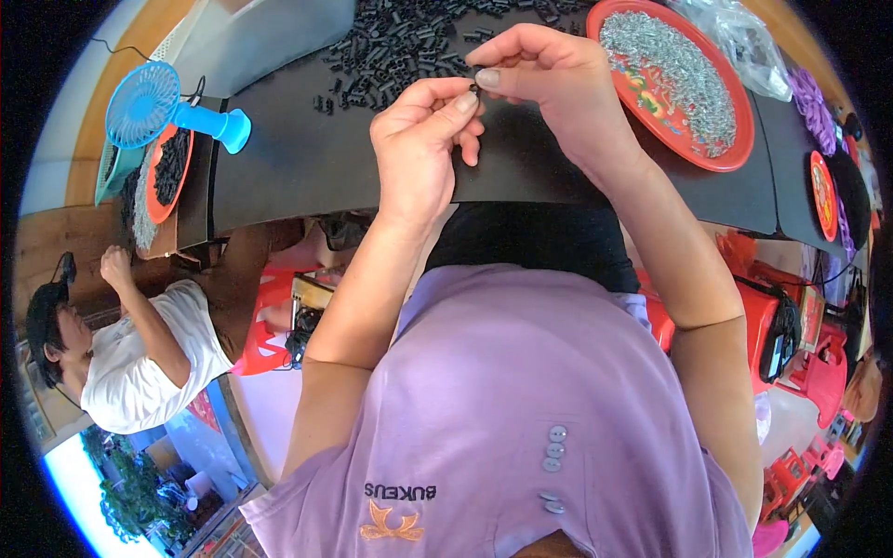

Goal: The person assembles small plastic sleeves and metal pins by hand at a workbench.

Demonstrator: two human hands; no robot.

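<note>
My left hand [420, 135] and my right hand [563, 88] meet over the near part of the dark table [307, 172]. Between their thumbs and fingertips is a small black piece [475, 86], mostly covered by the fingers. Both hands pinch at it, one from each side. Just beyond them lies a heap of small black tubular parts [395, 56], spread across the far side of the table. To the right of my right hand is a red plate [693, 156] with many small silvery metal pieces [665, 70], too fine to make out exactly.
A blue handheld fan [212, 123] stands at the left, beside a pale translucent bin [279, 46]. Behind the fan is an orange-red plate of black parts [191, 153]. Clear plastic bags [735, 37] lie at the far right. A co-worker in a white shirt [153, 358] sits at the left.
</note>
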